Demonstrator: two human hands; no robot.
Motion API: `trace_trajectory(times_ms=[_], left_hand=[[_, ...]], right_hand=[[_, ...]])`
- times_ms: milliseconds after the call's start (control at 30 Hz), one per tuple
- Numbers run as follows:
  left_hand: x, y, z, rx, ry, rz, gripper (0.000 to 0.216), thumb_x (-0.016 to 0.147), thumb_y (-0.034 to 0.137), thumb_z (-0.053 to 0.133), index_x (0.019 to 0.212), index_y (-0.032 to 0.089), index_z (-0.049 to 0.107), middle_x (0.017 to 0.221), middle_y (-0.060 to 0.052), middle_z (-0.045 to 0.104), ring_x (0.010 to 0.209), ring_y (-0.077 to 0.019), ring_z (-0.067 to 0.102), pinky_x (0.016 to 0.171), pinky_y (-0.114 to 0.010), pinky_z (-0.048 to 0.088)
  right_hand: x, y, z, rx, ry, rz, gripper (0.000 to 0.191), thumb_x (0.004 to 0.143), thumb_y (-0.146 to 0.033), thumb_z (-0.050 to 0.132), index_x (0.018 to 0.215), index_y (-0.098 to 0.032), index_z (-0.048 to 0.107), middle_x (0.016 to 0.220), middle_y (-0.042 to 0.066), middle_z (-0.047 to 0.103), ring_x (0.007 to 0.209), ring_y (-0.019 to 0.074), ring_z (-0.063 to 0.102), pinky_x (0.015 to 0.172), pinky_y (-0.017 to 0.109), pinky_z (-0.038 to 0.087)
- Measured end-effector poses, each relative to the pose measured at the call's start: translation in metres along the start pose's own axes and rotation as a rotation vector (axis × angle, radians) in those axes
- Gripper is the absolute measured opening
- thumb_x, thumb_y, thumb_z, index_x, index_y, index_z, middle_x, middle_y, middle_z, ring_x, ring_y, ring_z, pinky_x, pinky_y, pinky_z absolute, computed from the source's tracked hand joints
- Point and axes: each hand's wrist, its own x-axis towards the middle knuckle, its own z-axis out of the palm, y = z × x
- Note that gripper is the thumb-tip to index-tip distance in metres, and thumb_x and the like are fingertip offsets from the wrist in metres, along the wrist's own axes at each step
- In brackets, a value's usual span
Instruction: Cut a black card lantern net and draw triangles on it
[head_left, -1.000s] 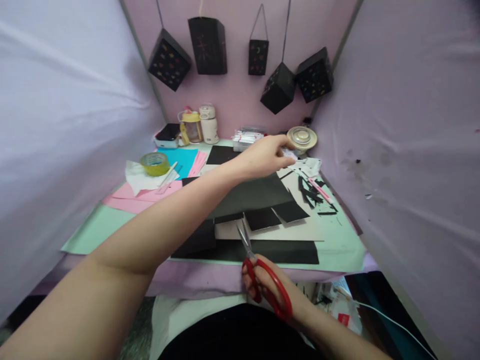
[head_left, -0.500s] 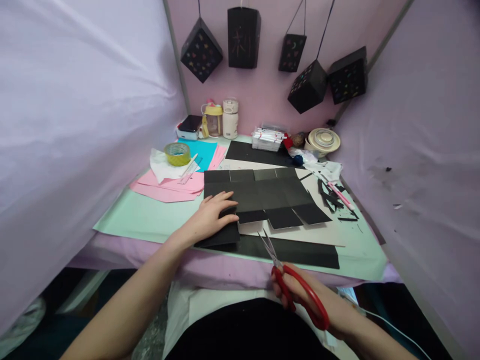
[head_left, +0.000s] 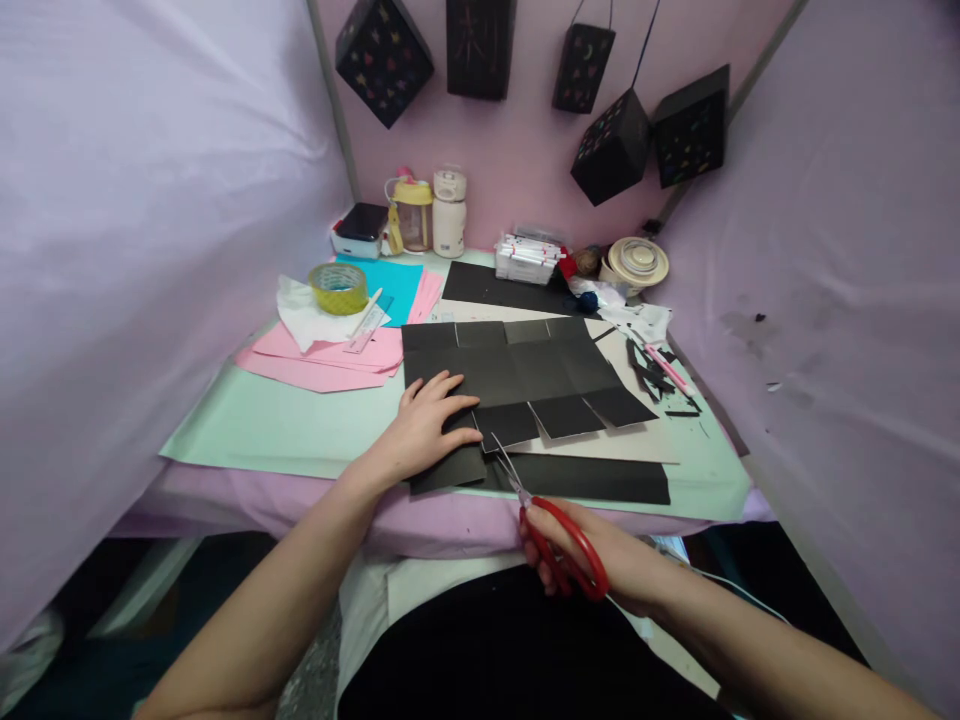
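Note:
A sheet of black cardstock (head_left: 525, 370) with creases and slit flaps along its near and far edges lies on the table. My left hand (head_left: 435, 425) rests flat on its left part, fingers spread. My right hand (head_left: 555, 540) grips red-handled scissors (head_left: 562, 550), blades parted and pointing up and left. The blade tips are at the sheet's near edge, close to my left thumb; whether paper lies between them I cannot tell. Under the sheet are a white board (head_left: 637, 445) and a black strip (head_left: 592, 477).
Yellow-green tape (head_left: 338, 290), a ruler (head_left: 371, 325) and pink paper (head_left: 315, 372) lie left. Behind stand a yellow-lidded cup (head_left: 413, 215), a white bottle (head_left: 450, 215) and a clear box (head_left: 525, 260). Black scraps and a pink pen (head_left: 670, 370) lie right. Black box lanterns (head_left: 611, 150) hang above.
The scissors in my right hand have moved left and up to the sheet's near edge. My left hand stays on the cardstock. The view has tilted down slightly.

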Motion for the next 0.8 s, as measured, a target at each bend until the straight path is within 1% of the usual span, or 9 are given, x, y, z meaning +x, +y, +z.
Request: trace_trajectory(times_ms=[133,267,567,667,800], left_hand=[[0.0,-0.001,0.001,-0.003,0.011,0.004,0.046,0.087,0.054,0.06,0.125,0.028,0.062,0.153,-0.009,0.041,0.146,-0.0294,0.025,0.118,-0.055,0.015],[-0.001,-0.001,0.001,-0.008,0.012,0.004,0.047,0.085,0.053,0.063,0.124,0.027,0.063,0.152,-0.01,0.041,0.146,-0.0299,0.025,0.117,-0.056,0.015],[-0.001,-0.002,0.002,-0.016,0.02,0.01,0.046,0.084,0.054,0.065,0.122,0.028,0.064,0.153,-0.01,0.041,0.146,-0.0299,0.025,0.117,-0.055,0.014],[-0.001,-0.003,0.002,-0.021,0.03,0.015,0.05,0.084,0.053,0.064,0.125,0.025,0.061,0.152,-0.011,0.042,0.146,-0.0301,0.026,0.117,-0.055,0.014],[-0.002,-0.002,0.003,-0.049,0.076,0.012,0.052,0.084,0.05,0.065,0.126,0.022,0.055,0.148,-0.013,0.047,0.144,-0.0304,0.03,0.117,-0.054,0.018]], right_hand=[[0.005,-0.006,0.006,0.02,0.029,0.027,0.058,0.079,-0.074,0.055,0.078,-0.016,0.054,0.068,0.0,0.057,0.053,0.0101,0.054,0.053,0.024,0.046],[0.009,-0.013,0.006,0.007,0.06,0.044,0.059,0.078,-0.074,0.056,0.078,-0.015,0.055,0.07,0.001,0.06,0.053,0.0105,0.056,0.05,0.023,0.046],[0.018,-0.017,0.0,-0.026,0.044,0.01,0.059,0.081,-0.074,0.053,0.078,-0.015,0.055,0.068,0.002,0.06,0.051,0.0122,0.056,0.048,0.025,0.045],[0.019,-0.018,0.001,-0.022,0.046,0.005,0.058,0.081,-0.074,0.052,0.076,-0.016,0.055,0.065,0.002,0.059,0.049,0.0119,0.055,0.047,0.025,0.044],[0.019,-0.02,0.003,-0.019,0.061,0.006,0.059,0.08,-0.074,0.053,0.077,-0.016,0.055,0.065,0.001,0.059,0.049,0.0118,0.055,0.047,0.025,0.043]])
